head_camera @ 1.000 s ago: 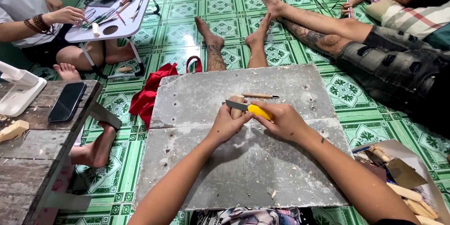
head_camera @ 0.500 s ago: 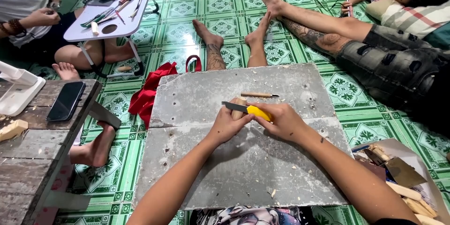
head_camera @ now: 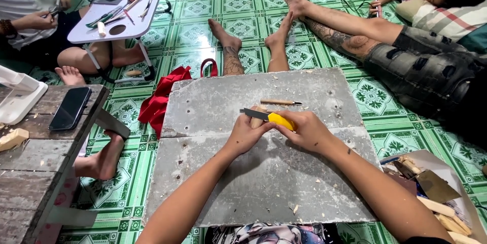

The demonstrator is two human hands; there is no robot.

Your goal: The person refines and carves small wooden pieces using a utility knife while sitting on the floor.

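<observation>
Wood was in the middle of the work: a small pale wooden piece (head_camera: 258, 110) sat in the left hand (head_camera: 245, 135), whose fingers were curled tight around it. Just beside it, the right hand (head_camera: 304, 129) was closed around the yellow handle of a knife (head_camera: 269, 117), and the dark blade pointed left across the top of the wood. Both hands were touching each other over the middle of a grey board (head_camera: 223, 173). A thin wooden tool (head_camera: 280, 102) with a dark tip lay on the board just behind the hands.

On the far left stood an old wooden table (head_camera: 30, 173) with a black phone (head_camera: 70, 108), a white tray (head_camera: 20, 96) and a pale wood block (head_camera: 13, 138) on it. Further back, a small white folding table (head_camera: 109, 30) held pens and tools, and another person sat by it. A red cloth (head_camera: 162, 96) lay by the board's left edge.

The board was flat and scratched, with little wood chips all over it. The floor (head_camera: 193, 36) had green tiles with flower shapes. On the right, a person in dark jeans (head_camera: 431, 76) lay on the floor, and a cardboard box (head_camera: 436, 188) of wood bits sat near the right arm
</observation>
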